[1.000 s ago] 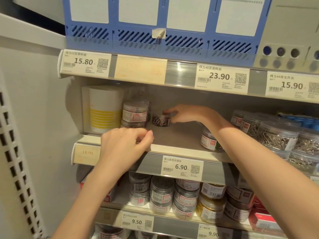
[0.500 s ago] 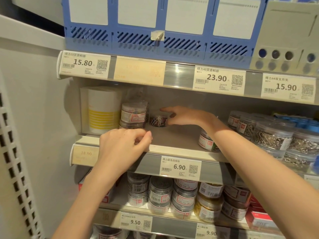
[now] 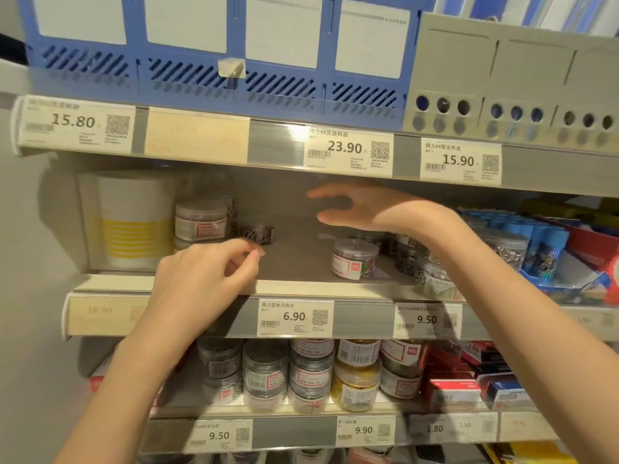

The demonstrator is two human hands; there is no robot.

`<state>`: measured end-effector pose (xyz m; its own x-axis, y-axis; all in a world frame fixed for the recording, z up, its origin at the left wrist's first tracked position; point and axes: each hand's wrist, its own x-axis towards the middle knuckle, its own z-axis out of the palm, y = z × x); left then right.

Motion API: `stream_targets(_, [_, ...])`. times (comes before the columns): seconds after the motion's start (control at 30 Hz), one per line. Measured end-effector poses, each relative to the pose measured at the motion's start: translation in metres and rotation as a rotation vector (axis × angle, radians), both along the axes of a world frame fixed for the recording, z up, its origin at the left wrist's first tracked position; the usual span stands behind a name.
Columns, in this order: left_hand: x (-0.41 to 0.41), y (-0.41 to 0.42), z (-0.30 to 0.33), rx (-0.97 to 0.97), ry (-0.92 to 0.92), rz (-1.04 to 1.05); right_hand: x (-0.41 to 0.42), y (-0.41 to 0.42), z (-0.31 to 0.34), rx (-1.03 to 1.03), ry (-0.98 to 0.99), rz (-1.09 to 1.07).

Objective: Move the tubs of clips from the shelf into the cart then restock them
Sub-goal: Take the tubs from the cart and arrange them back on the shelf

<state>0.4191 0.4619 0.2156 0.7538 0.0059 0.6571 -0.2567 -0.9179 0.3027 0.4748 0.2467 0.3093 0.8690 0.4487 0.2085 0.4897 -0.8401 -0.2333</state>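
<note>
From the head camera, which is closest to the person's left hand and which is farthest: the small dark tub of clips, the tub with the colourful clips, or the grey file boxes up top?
From the left hand:
1. The small dark tub of clips, just behind its fingertips on the same shelf.
2. The tub with the colourful clips, further right, under the right hand.
3. The grey file boxes, on the shelf above, far right.
</note>
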Motion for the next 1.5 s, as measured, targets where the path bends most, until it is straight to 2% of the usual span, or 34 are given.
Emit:
stream_targets(0.23, [0.016,-0.054,0.021,0.032,0.186,-0.305,-0.042,-0.051,-0.003,0.012,-0.068,-0.142])
stream_targets(0.37, [0.031,-0.081,0.025,0.092,0.284,-0.385,-0.042,-0.062,-0.011,-0.03,-0.082,-0.178])
stream_targets(0.73, [0.021,-0.047,0.024,0.123,0.255,-0.147,-0.028,-0.019,-0.02,-0.257,-0.018,-0.07])
stream_targets(0.93, [0.011,-0.025,0.014,0.148,0.237,0.004,-0.001,0.005,-0.029,-0.203,0.103,0.022])
stream_targets(1.17, [0.0,-0.013,0.01,0.148,0.176,0.057,0.026,0.026,-0.036,-0.135,0.114,0.055])
stream_targets(1.37, [0.002,-0.015,0.007,0.247,0.199,0.109,0.043,0.04,-0.037,-0.111,0.116,0.058])
stream_targets(1.5, [0.005,-0.014,0.005,0.275,0.174,0.111,0.044,0.041,-0.042,-0.024,0.107,0.109])
